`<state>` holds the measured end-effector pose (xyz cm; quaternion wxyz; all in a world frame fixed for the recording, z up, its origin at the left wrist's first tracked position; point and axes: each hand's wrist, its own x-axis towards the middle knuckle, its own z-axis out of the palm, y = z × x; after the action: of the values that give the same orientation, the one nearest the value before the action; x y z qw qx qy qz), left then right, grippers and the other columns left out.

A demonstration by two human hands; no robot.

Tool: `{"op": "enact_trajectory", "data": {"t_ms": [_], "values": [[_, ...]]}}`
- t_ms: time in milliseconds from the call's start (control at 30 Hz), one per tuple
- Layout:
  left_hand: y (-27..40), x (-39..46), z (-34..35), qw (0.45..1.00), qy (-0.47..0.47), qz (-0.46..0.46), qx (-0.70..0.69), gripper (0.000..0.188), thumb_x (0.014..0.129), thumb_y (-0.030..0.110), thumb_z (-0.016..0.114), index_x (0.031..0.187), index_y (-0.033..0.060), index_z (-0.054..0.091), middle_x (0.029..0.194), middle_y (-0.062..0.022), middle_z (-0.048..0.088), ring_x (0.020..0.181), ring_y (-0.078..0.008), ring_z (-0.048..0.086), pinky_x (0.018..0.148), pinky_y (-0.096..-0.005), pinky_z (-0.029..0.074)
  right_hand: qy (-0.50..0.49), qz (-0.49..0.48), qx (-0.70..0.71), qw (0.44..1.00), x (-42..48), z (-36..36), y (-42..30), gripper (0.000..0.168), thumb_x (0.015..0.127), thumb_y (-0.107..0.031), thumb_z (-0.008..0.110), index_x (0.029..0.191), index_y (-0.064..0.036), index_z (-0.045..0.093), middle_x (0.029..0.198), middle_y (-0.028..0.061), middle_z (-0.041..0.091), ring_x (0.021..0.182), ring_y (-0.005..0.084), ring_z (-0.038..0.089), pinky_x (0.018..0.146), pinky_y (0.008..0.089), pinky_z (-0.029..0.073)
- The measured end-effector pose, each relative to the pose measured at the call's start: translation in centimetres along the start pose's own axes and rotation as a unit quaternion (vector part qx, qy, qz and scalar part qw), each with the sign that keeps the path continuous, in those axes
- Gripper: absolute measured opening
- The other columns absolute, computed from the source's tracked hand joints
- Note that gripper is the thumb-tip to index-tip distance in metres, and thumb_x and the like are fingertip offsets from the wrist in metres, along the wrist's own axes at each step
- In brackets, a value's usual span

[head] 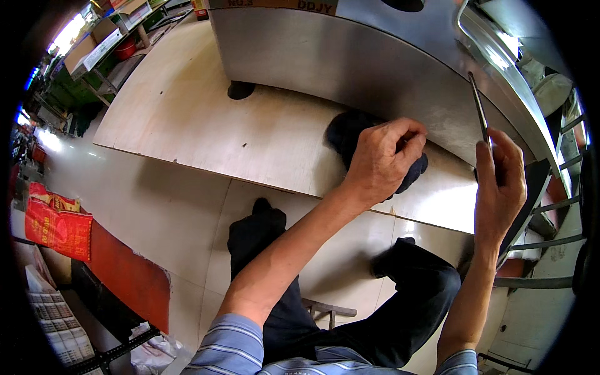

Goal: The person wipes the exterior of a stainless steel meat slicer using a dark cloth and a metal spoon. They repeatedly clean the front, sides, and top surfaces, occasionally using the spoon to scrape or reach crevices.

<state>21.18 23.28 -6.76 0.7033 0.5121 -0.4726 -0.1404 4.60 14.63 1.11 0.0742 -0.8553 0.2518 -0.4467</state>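
In my right hand (500, 187), the thumb and fingers pinch a slim metal rod-like tool (479, 105). The tool points up and away from me, in front of a brushed steel housing (300, 51). My left hand (386, 161) is curled, thumb against the bent index finger, just over a bunched dark cloth item (349, 131). Whether something small is held between those fingertips is hidden. The cloth lies on a pale wooden board (201, 117), close to the housing's lower edge, and my left hand covers part of it.
The steel housing stands on the board on a dark round foot (241, 90). To the right are curved metal bars (546, 243). On the left, a red printed bag (58, 225) lies by a red-brown panel (129, 272). A small stool (328, 309) shows between my legs.
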Motion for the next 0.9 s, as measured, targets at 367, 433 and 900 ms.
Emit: {"op": "enact_trajectory", "data": {"t_ms": [367, 433, 900], "values": [[0.5, -0.7, 1.4, 0.989, 0.058, 0.131, 0.027, 0.017, 0.097, 0.013, 0.062, 0.104, -0.002, 0.066, 0.093, -0.01, 0.065, 0.08, -0.0169, 0.066, 0.069, -0.03, 0.054, -0.123, 0.343, 0.341, 0.866, -6.9, 2.4, -3.3, 0.047, 0.085, -0.024, 0.081, 0.121, 0.001, 0.062, 0.082, -0.0032, 0.057, 0.063, 0.0023, 0.045, 0.052, 0.0176, 0.033], [0.8, -0.8, 1.4, 0.99, 0.06, 0.127, 0.012, 0.018, 0.097, 0.013, 0.062, 0.105, -0.0025, 0.066, 0.095, -0.0099, 0.065, 0.08, -0.0171, 0.066, 0.07, -0.03, 0.054, -0.133, 0.364, 0.386, 0.838, -7.1, 2.6, -3.7, 0.042, 0.086, -0.022, 0.079, 0.118, 0.001, 0.063, 0.078, -0.0042, 0.055, 0.061, 0.0018, 0.043, 0.05, 0.0182, 0.031], [4.9, -2.8, 0.0, 0.951, -0.216, 0.163, 0.152, 0.07, 0.081, 0.039, 0.08, 0.138, 0.0092, 0.05, 0.115, -0.0157, 0.063, 0.105, -0.0358, 0.063, 0.092, -0.0467, 0.051, 0.003, 0.321, 0.439, 0.839, -6.7, -2.7, -4.1, 0.023, 0.087, -0.012, 0.07, 0.107, -0.004, 0.061, 0.072, -0.0039, 0.056, 0.049, 0.0002, 0.04, 0.042, 0.0161, 0.029]]}}
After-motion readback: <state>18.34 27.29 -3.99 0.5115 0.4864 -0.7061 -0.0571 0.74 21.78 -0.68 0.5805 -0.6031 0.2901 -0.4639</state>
